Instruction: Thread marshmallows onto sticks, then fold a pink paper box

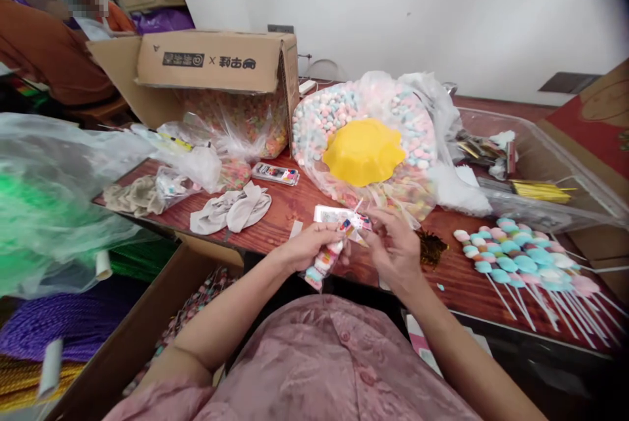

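Observation:
My left hand [319, 244] is closed around a marshmallow skewer [322, 267] in a clear wrapper, its pink, white and blue pieces pointing down toward my lap. Close beside it, my right hand [396, 247] has its thumb and fingers pinched together at the skewer's upper end. A small pale piece shows there, too small to name for sure. Behind the fingers lies a pack of printed white labels [329, 213], partly hidden. On the right of the table are several unwrapped marshmallow skewers [528, 257] with white sticks. A gold tinsel bundle [432, 247] sits just right of my right hand.
A yellow bowl [363, 152] rests on a big bag of marshmallows [324, 110]. An open carton [209, 61] stands back left, a clear bin [584, 175] back right. Gloves [233, 208] lie left. Below is a box [122, 323] holding wrapped skewers. A person [63, 48] sits far left.

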Motion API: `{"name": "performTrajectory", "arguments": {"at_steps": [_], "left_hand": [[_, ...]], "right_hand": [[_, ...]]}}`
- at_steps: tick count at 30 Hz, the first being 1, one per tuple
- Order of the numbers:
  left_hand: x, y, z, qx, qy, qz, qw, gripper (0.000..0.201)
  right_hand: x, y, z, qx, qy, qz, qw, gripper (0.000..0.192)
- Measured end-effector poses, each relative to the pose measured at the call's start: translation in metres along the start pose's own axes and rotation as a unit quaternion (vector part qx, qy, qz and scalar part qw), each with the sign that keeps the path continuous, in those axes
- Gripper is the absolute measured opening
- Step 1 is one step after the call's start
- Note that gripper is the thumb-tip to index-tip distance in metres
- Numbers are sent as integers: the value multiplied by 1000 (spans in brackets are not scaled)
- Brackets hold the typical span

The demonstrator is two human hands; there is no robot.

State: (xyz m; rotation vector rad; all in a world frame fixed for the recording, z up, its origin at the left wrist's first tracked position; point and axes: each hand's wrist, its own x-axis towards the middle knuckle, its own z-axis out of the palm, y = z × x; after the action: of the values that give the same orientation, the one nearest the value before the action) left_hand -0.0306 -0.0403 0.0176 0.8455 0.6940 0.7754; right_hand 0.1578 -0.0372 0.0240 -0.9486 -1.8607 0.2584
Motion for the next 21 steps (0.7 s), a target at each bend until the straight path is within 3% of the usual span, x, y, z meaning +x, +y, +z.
{"name": "performTrajectory", "arguments": {"at_steps": [2, 4, 6, 9, 11, 13, 16, 17, 18, 19, 21], "left_hand": [[-3, 4, 0, 21, -15, -5, 1000, 30], [-6, 6, 0, 48, -61, -22, 997, 27], [-8, 9, 0, 67, -110, -36, 991, 28], [-11, 12, 1, 101, -172, -52, 979, 31], [-13, 13, 3, 182, -194, -38, 963, 29], [-15, 11, 5, 338, -152, 35, 928, 21], [-14, -1, 7, 576, -17, 156, 802, 7], [-13, -5, 7, 618, 13, 173, 767, 8], [-11, -9, 5, 636, 29, 178, 750, 10], [-9, -11, 3, 635, 38, 178, 751, 12], [-3, -11, -2, 577, 44, 161, 800, 17]], "right_hand": [[3, -1, -12, -123, -58, -148, 980, 36], [8, -3, -22, -191, -142, -247, 939, 42], [12, -7, -28, -196, -194, -283, 918, 40], [15, -12, -31, -172, -225, -292, 914, 25], [14, -13, -29, -192, -246, -276, 909, 22], [11, -8, -23, -208, -278, -230, 909, 23], [4, 7, -10, -166, -347, -124, 915, 26], [2, 11, -5, -149, -363, -92, 915, 28], [-1, 13, -2, -146, -364, -69, 917, 29], [-3, 14, 1, -158, -348, -59, 922, 28], [-7, 8, 1, -210, -281, -86, 932, 22]]}}
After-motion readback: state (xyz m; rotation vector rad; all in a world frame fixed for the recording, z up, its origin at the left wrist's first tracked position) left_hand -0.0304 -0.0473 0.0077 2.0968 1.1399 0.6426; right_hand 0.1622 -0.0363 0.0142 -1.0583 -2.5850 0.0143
